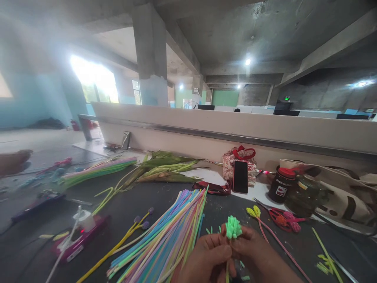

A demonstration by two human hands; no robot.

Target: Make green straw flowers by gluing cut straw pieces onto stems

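Both hands meet low in the middle of the head view around a cluster of short mint-green pipe cleaner pieces (pixel 233 227). My left hand (pixel 210 253) pinches it from the left with closed fingers, and my right hand (pixel 256 247) closes on its other side. A thin stem drops below the fingers, mostly hidden. Beside my left hand lies a large bundle of pastel pipe cleaners (pixel 161 239). A few short green pieces (pixel 213 230) lie behind that hand. Right of my right hand is a pink stem with yellow loops (pixel 273 245).
Red-handled scissors (pixel 278 218) lie at right, before a black red-lidded bottle (pixel 281 184) and a glass jar (pixel 304 196). A phone (pixel 240 177) leans behind my hands. Corn ears (pixel 165 167) lie at the back; a magenta power strip (pixel 79 239) sits left. Another person's blurred hand (pixel 14 161) shows far left.
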